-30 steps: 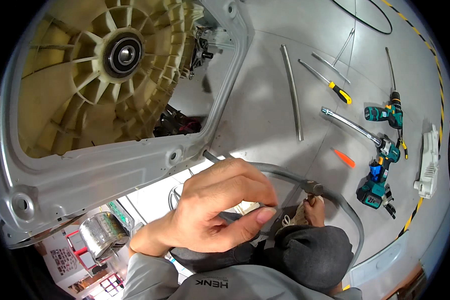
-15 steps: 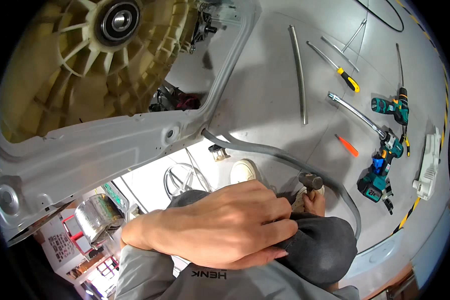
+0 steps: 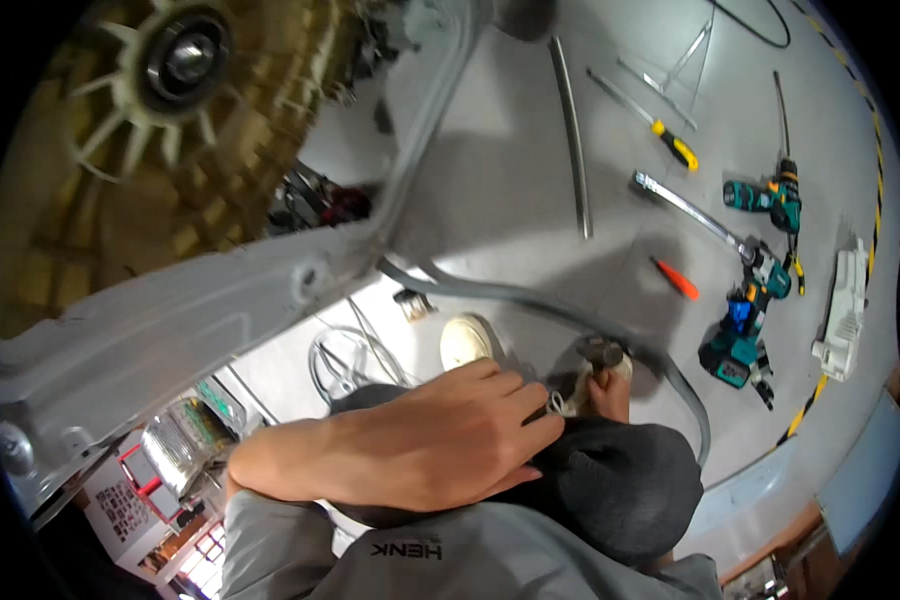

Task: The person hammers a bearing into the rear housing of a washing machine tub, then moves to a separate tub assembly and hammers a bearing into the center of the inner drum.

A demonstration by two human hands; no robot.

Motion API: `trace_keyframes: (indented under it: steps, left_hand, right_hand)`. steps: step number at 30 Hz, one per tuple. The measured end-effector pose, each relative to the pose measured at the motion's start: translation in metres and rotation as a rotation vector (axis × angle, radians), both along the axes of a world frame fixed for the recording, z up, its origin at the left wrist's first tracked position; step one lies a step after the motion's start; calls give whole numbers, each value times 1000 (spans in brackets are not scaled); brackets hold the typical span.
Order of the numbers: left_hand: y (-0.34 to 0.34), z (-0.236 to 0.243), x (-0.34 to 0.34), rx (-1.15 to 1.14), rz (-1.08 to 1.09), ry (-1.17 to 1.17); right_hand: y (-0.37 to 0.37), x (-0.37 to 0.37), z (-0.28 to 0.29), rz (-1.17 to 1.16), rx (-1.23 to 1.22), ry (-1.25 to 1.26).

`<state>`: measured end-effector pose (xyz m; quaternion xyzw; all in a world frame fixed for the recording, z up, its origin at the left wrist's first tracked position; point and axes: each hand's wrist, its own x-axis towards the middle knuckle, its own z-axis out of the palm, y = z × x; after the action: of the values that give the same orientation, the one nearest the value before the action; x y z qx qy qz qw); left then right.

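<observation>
My right hand (image 3: 609, 394) is closed round the handle of a hammer (image 3: 600, 351), low beside my knee and over a pale shoe (image 3: 578, 385). The dark hammer head points up out of the fist. My left hand (image 3: 455, 435) lies across my lap, back up, with loosely bent fingers and the thumb apart from the index finger. Nothing shows in it; its fingertips are partly hidden. Ahead on the left, a ribbed cream plastic tub (image 3: 170, 150) with a round bearing (image 3: 187, 58) at its centre sits in a grey metal cabinet frame (image 3: 240, 280).
A grey hose (image 3: 530, 295) curves past my feet. On the floor lie a metal tube (image 3: 573, 140), a yellow-black screwdriver (image 3: 660, 130), a T-shaped wrench (image 3: 660, 90), an orange-handled tool (image 3: 677, 279), two teal power tools (image 3: 735, 355) and a white plastic part (image 3: 842, 320).
The whole view has shifted, so the scene sits a little further left and higher. A dark rounded shape has appeared at the top edge. Both hands keep about the same pose.
</observation>
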<state>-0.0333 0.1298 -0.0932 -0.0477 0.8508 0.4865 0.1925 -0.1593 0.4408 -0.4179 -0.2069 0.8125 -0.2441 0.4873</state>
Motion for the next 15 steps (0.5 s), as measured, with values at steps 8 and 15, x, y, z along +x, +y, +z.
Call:
trace_keyframes:
  steps: [8,15]
  left_hand:
    - [3,-49,-6,-349,-137,-61]
    - [13,-43,-5,-336,-164,-52]
  right_hand:
    - [2,0,-16,-11,3,50]
    - [-15,-1,76,-126,-96,-85]
